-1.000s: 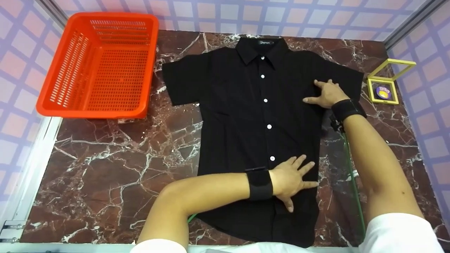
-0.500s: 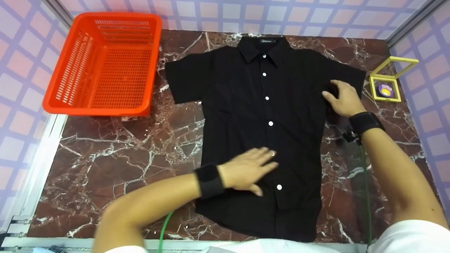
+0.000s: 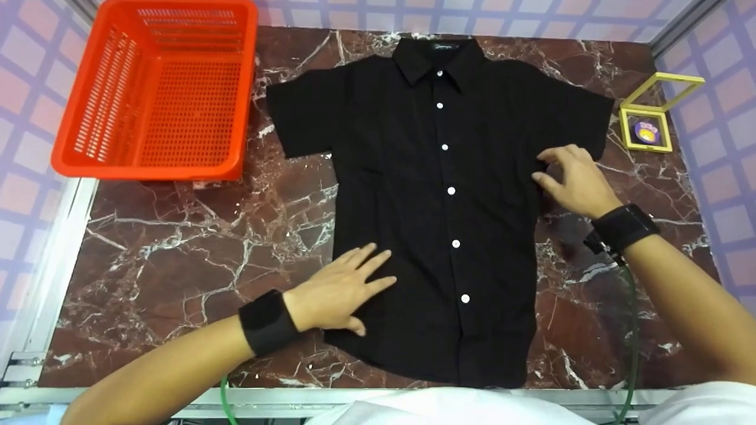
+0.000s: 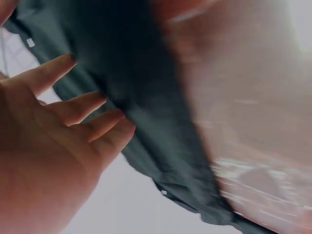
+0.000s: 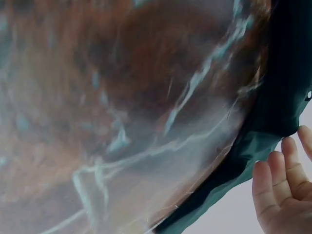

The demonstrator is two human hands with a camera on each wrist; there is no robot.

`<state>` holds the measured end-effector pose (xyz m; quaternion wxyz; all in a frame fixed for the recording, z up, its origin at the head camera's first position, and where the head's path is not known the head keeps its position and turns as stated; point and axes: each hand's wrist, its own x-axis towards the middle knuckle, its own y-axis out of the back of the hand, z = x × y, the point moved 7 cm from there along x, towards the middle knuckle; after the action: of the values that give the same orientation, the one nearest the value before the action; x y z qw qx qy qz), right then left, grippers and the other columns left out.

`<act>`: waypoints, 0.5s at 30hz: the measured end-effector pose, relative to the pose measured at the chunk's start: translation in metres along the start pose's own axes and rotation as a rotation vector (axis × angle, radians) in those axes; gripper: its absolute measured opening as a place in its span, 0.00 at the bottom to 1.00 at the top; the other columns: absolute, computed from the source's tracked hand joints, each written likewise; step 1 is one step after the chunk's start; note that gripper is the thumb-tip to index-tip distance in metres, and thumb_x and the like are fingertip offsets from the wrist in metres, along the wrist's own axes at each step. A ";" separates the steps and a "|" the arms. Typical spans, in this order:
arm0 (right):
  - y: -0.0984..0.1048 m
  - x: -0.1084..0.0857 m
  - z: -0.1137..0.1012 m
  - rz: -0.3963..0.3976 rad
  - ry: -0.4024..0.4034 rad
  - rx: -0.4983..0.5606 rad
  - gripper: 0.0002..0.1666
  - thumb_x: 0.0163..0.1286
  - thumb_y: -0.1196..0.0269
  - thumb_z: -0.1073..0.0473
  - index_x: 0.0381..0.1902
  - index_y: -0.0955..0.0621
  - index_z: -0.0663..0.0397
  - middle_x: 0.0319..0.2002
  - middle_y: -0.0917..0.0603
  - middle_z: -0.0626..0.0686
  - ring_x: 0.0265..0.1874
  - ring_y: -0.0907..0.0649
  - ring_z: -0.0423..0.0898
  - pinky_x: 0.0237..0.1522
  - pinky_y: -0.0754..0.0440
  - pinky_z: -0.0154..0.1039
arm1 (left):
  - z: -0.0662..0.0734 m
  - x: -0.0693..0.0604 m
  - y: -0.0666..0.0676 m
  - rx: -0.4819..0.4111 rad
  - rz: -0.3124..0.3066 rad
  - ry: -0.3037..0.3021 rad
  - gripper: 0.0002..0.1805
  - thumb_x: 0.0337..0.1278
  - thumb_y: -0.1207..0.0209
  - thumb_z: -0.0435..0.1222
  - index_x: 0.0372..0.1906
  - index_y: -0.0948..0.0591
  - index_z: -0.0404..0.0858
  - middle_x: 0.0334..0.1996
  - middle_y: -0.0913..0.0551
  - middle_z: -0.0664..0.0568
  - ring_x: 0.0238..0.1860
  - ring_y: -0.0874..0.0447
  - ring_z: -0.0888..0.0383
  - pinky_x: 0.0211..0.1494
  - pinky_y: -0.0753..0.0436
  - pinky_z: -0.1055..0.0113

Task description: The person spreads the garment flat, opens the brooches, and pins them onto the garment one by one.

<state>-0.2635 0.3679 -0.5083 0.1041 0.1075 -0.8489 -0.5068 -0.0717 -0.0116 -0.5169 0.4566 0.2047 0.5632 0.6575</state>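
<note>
A black short-sleeved button-up shirt [image 3: 407, 195] lies face up and spread out, its collar toward the back wall and its white buttons running down the front. My left hand [image 3: 339, 289] is over the lower left part of the shirt, fingers spread; the left wrist view has the fingertips close to the dark cloth. At the shirt's right side, just below the sleeve, is my right hand [image 3: 576, 180], its thumb and forefinger apart at the cloth's edge. The right wrist view shows the fingers [image 5: 276, 173] extended near the fabric. Whether they press it, I cannot tell.
An orange-red plastic basket [image 3: 251, 88] stands at the back left. Back right, a small yellow frame [image 3: 647, 147] stands open with a round purple badge [image 3: 647, 132] inside. Checked walls border the dark red marble tabletop [image 3: 177, 271]. Green cables [image 3: 632, 330] trail from both wrists.
My left hand has swept leftward across the shirt, from its right lower side to its left edge. My right hand has drawn off the chest to the side edge below the sleeve.
</note>
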 end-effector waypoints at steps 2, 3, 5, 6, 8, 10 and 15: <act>0.005 -0.002 0.009 0.017 -0.031 0.000 0.19 0.69 0.36 0.62 0.54 0.21 0.66 0.47 0.21 0.66 0.49 0.26 0.64 0.53 0.33 0.59 | -0.004 -0.006 -0.002 -0.001 0.010 0.006 0.53 0.42 0.27 0.60 0.75 0.32 0.43 0.78 0.48 0.37 0.77 0.52 0.35 0.76 0.42 0.46; 0.009 -0.003 0.017 0.033 -0.054 -0.002 0.18 0.69 0.37 0.64 0.54 0.22 0.68 0.47 0.21 0.68 0.50 0.26 0.65 0.55 0.33 0.60 | -0.005 -0.008 -0.003 -0.006 0.019 0.005 0.53 0.42 0.27 0.59 0.75 0.32 0.43 0.78 0.48 0.37 0.77 0.52 0.34 0.75 0.41 0.45; 0.017 -0.006 0.035 0.066 -0.111 -0.012 0.17 0.67 0.38 0.66 0.52 0.22 0.70 0.46 0.21 0.70 0.51 0.26 0.67 0.57 0.35 0.61 | -0.006 -0.012 -0.005 -0.020 0.037 0.002 0.53 0.42 0.26 0.59 0.75 0.32 0.43 0.78 0.48 0.36 0.77 0.51 0.34 0.75 0.40 0.45; 0.020 -0.009 0.043 0.076 -0.142 -0.019 0.16 0.67 0.38 0.66 0.50 0.22 0.71 0.45 0.21 0.70 0.49 0.26 0.67 0.56 0.34 0.62 | -0.007 -0.014 -0.006 -0.028 0.043 0.002 0.54 0.42 0.26 0.59 0.75 0.32 0.42 0.78 0.48 0.36 0.77 0.51 0.33 0.75 0.40 0.45; 0.023 -0.015 0.058 0.067 -0.199 -0.037 0.15 0.67 0.36 0.63 0.46 0.21 0.70 0.43 0.20 0.70 0.44 0.24 0.66 0.51 0.31 0.61 | -0.008 -0.017 -0.007 -0.044 0.051 0.007 0.54 0.42 0.27 0.59 0.75 0.33 0.42 0.79 0.50 0.36 0.77 0.51 0.34 0.74 0.39 0.45; 0.021 -0.021 0.066 0.034 -0.228 -0.054 0.15 0.67 0.33 0.59 0.42 0.19 0.68 0.39 0.18 0.69 0.39 0.21 0.64 0.45 0.29 0.58 | -0.010 -0.019 -0.008 -0.057 0.054 0.016 0.54 0.42 0.27 0.60 0.76 0.33 0.42 0.79 0.52 0.36 0.77 0.52 0.35 0.74 0.39 0.46; 0.005 -0.020 0.048 -0.020 -0.173 -0.048 0.16 0.64 0.29 0.51 0.37 0.14 0.60 0.33 0.12 0.59 0.29 0.17 0.49 0.35 0.26 0.41 | -0.013 -0.020 -0.009 -0.065 0.053 0.045 0.55 0.41 0.26 0.60 0.76 0.33 0.43 0.79 0.52 0.37 0.78 0.53 0.36 0.74 0.39 0.46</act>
<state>-0.2589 0.4163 -0.5279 0.0276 0.0694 -0.8413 -0.5354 -0.0689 -0.0361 -0.5242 0.4327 0.1896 0.5460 0.6919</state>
